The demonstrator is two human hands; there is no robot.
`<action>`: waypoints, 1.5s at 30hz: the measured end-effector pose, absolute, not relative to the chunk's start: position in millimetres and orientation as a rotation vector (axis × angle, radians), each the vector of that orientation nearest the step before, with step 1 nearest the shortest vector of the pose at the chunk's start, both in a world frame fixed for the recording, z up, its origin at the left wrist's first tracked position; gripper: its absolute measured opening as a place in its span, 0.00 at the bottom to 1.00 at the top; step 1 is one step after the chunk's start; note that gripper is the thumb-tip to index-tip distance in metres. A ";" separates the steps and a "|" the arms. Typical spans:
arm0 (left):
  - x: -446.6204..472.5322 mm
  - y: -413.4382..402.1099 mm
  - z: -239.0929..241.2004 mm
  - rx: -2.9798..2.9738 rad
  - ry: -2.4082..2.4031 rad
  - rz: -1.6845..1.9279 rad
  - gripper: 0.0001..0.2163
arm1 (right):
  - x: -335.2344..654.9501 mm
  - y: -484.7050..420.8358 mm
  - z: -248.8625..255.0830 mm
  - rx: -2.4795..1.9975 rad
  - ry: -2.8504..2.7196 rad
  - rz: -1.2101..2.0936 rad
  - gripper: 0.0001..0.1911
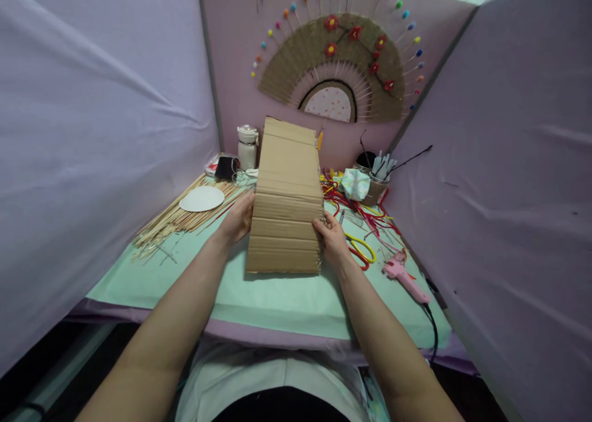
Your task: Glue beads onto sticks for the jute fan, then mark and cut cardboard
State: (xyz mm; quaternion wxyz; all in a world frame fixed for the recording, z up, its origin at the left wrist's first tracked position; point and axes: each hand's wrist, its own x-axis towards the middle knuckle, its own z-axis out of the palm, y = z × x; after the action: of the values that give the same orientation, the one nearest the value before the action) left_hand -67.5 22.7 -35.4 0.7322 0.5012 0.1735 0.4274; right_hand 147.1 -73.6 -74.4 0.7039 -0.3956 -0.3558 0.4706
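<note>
A long brown corrugated cardboard sheet (287,194), creased across into several bands, is held over the green table (277,298). My left hand (237,220) grips its left edge, fingers curled behind the sheet. My right hand (332,237) pinches its right edge near the lower end, thumb on the front. The sheet's far end tilts up toward the back wall.
A bundle of thin wooden sticks (185,215) and a white paper disc (201,198) lie at left. Scissors (363,249), red strips (370,215) and a pink glue gun (404,277) lie at right. A white jar (247,145) and a tool cup (377,178) stand behind. A decorated fan (337,64) hangs on the wall.
</note>
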 end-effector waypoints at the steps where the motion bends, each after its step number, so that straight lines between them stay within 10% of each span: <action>1: -68.1 22.2 -35.6 1.113 0.366 0.909 0.24 | 148.3 -73.0 -74.3 -0.875 -0.785 1.036 0.23; 15: -66.7 20.6 -42.9 1.232 0.454 0.962 0.30 | 164.7 -74.2 -71.2 -1.337 -1.047 0.608 0.28; 22: -81.0 30.4 -28.9 1.234 0.480 1.190 0.31 | 227.4 -126.8 -57.8 -2.104 -1.157 0.371 0.02; 29: -84.6 34.1 -29.5 1.195 0.510 1.219 0.33 | 246.6 -121.4 -61.2 -2.559 -1.302 0.521 0.06; 45: -86.9 33.9 -27.1 1.134 0.512 1.261 0.29 | 195.7 -161.5 -65.7 -1.805 -1.028 1.023 0.11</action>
State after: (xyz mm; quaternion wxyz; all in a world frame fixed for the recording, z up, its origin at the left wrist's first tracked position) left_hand -86.9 33.9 -27.1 0.6326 0.4959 0.2240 0.5511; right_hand 195.7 -161.5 -65.7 0.4014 -0.7140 -0.4067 0.4046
